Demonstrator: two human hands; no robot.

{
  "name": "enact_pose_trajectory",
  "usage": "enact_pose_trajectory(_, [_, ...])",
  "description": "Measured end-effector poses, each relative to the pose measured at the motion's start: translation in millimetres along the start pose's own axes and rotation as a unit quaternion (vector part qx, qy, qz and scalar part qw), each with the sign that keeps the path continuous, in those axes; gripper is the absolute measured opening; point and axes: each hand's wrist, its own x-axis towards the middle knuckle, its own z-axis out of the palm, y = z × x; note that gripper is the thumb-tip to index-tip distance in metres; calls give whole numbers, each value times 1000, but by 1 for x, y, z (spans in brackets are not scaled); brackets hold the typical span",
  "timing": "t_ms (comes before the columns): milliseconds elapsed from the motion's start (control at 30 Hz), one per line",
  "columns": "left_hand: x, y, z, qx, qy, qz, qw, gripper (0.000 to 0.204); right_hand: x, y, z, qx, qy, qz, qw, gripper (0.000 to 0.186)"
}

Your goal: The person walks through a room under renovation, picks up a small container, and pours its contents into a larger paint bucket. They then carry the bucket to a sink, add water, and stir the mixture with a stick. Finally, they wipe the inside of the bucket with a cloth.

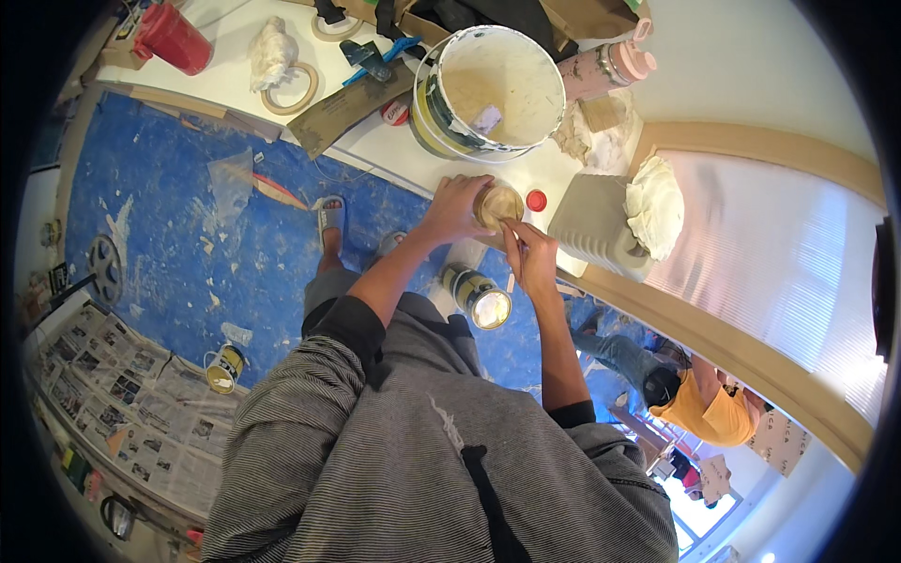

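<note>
At the front edge of the white tabletop (394, 161), my left hand (455, 206) is wrapped round the side of a small round tub (500, 204). Cream-coloured matter shows inside the tub. My right hand (531, 255) is closed in a pinch at the tub's near right rim. Whatever its fingertips hold is too small to make out. Just right of the tub lies a red cap (536, 200). Behind my hands stands a large bucket (526, 70) with cream residue on its inner wall and a pale lump inside.
A grey jerrycan (587, 211) with a white cloth (654, 208) stands right, near a pink bottle (601, 70). Left are a tape roll (292, 92), a flat blade (349, 111) and a red jug (174, 39). Cans (477, 296) stand below; a person in orange (709, 408) works lower right.
</note>
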Motion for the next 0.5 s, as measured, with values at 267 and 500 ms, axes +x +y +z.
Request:
enact_pose_trajectory(267, [2, 6, 1, 7, -2, -10, 1000, 96, 1, 7, -8, -29, 43, 37, 998, 14])
enact_pose_trajectory(500, [0, 19, 0, 7, -17, -16, 1000, 101, 4, 33, -12, 33, 114, 102, 988, 26])
